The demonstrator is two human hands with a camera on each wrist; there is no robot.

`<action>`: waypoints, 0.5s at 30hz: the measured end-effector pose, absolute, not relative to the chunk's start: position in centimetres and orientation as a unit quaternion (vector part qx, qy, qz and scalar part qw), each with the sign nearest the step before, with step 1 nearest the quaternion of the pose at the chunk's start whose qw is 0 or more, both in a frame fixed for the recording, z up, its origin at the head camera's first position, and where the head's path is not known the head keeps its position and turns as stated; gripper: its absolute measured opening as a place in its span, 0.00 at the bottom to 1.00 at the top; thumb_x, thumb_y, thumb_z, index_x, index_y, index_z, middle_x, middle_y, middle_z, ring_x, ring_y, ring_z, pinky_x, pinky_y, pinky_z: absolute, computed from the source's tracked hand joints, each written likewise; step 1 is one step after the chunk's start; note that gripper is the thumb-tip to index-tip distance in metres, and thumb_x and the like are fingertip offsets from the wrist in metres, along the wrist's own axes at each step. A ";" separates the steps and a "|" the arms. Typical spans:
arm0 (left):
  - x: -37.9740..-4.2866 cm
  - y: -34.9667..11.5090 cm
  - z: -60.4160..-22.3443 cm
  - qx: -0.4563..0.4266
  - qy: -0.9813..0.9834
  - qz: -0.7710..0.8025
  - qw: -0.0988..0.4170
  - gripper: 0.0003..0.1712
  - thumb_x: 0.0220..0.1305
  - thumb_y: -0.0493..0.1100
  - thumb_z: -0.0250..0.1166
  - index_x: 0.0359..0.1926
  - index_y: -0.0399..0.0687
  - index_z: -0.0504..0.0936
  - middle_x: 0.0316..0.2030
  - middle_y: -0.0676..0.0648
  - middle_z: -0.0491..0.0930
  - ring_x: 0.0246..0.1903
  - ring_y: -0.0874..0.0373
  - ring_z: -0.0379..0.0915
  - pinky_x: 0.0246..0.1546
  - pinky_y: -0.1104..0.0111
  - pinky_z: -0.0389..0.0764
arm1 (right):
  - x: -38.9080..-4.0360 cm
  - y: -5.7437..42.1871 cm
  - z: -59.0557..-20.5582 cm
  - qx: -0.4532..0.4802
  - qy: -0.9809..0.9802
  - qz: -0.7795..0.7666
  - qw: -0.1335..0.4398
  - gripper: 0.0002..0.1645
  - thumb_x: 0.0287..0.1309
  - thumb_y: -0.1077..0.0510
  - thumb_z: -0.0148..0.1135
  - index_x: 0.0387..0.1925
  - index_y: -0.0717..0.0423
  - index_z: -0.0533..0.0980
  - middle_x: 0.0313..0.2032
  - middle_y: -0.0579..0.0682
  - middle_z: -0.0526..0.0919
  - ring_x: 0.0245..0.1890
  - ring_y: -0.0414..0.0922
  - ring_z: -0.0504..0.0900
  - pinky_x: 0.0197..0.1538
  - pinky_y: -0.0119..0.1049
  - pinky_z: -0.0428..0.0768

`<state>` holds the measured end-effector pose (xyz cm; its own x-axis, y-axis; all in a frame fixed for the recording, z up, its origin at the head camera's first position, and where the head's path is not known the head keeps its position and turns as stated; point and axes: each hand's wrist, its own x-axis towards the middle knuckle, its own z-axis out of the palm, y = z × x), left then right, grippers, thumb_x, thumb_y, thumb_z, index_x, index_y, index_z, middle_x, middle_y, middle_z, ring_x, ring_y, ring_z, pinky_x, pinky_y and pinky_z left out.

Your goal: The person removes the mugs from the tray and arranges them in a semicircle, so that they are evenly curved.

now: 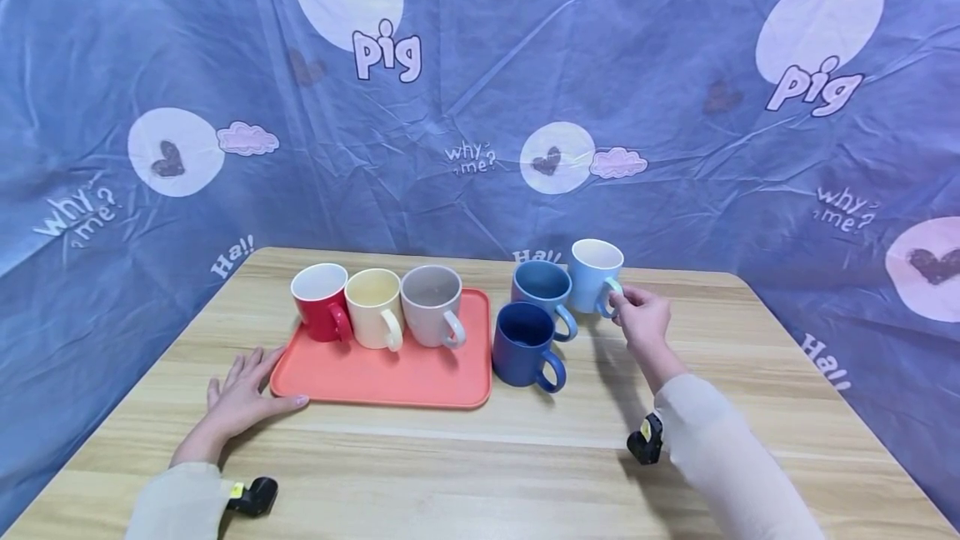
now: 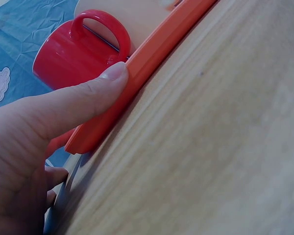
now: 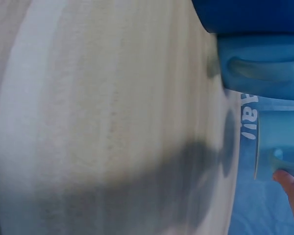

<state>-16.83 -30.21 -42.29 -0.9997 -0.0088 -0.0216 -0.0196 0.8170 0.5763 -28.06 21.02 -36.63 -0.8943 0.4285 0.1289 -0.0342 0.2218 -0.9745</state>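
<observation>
My right hand [image 1: 643, 322] pinches the handle of a light blue mug [image 1: 591, 277] at the back right. In the right wrist view this mug [image 3: 281, 139] hangs a little off the table, with a gap above its shadow. Beside it stand a medium blue mug [image 1: 542, 283] and, nearer, a dark blue mug [image 1: 519, 357]. At the left, my left hand [image 1: 243, 394] rests with fingers spread, its thumb against the front left corner of a coral tray [image 1: 390, 382]. Red [image 1: 318, 307], cream [image 1: 372, 315] and grey [image 1: 430, 311] mugs stand in a row on the tray.
The wooden table [image 1: 465, 473] reaches back to a blue printed cloth [image 1: 480, 107] hanging behind it. Close to the right edge of the tray stands the dark blue mug. Both wrists carry small black cameras.
</observation>
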 end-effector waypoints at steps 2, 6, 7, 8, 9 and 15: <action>-16.9 -30.2 -42.3 -0.008 0.953 0.303 0.009 0.57 0.38 0.64 0.65 0.63 0.40 0.50 0.59 0.25 0.40 0.57 0.30 0.24 0.44 0.37 0.21 | -28.4 21.3 -37.4 -0.137 -0.754 0.613 0.190 0.15 0.49 0.64 0.59 0.39 0.71 0.75 0.24 0.50 0.80 0.22 0.37 0.77 0.24 0.29 0.77; -16.9 -30.2 -42.3 -0.007 0.953 0.303 0.008 0.57 0.38 0.64 0.65 0.64 0.40 0.51 0.59 0.25 0.40 0.57 0.30 0.24 0.44 0.37 0.21 | -28.7 21.8 -38.6 -0.130 -0.748 0.624 0.187 0.15 0.47 0.61 0.62 0.37 0.68 0.77 0.24 0.48 0.80 0.23 0.36 0.77 0.25 0.29 0.77; -16.9 -30.2 -42.2 -0.007 0.953 0.303 0.008 0.57 0.38 0.64 0.65 0.64 0.40 0.51 0.59 0.25 0.40 0.57 0.30 0.24 0.44 0.37 0.21 | -28.7 21.8 -38.7 -0.127 -0.745 0.627 0.187 0.15 0.47 0.61 0.62 0.36 0.68 0.77 0.23 0.49 0.80 0.23 0.36 0.77 0.25 0.28 0.77; -16.9 -30.2 -42.2 -0.006 0.953 0.303 0.008 0.57 0.38 0.64 0.65 0.64 0.40 0.51 0.59 0.25 0.40 0.57 0.30 0.24 0.44 0.37 0.21 | -28.6 21.9 -39.0 -0.119 -0.739 0.636 0.187 0.14 0.47 0.62 0.62 0.35 0.68 0.77 0.23 0.50 0.80 0.22 0.37 0.77 0.24 0.28 0.77; -16.9 -30.2 -42.2 -0.006 0.953 0.303 0.008 0.57 0.38 0.64 0.65 0.64 0.40 0.51 0.59 0.25 0.40 0.57 0.30 0.24 0.44 0.37 0.21 | -28.4 21.8 -38.9 -0.112 -0.746 0.629 0.188 0.14 0.48 0.62 0.61 0.35 0.69 0.77 0.23 0.50 0.80 0.22 0.39 0.77 0.24 0.28 0.77; -16.8 -30.2 -42.2 -0.008 0.952 0.306 0.009 0.57 0.38 0.64 0.65 0.63 0.40 0.51 0.59 0.25 0.40 0.57 0.30 0.24 0.44 0.37 0.21 | -27.7 21.2 -38.8 -0.119 -0.768 0.601 0.187 0.13 0.50 0.65 0.57 0.37 0.72 0.76 0.24 0.52 0.79 0.22 0.41 0.77 0.24 0.28 0.77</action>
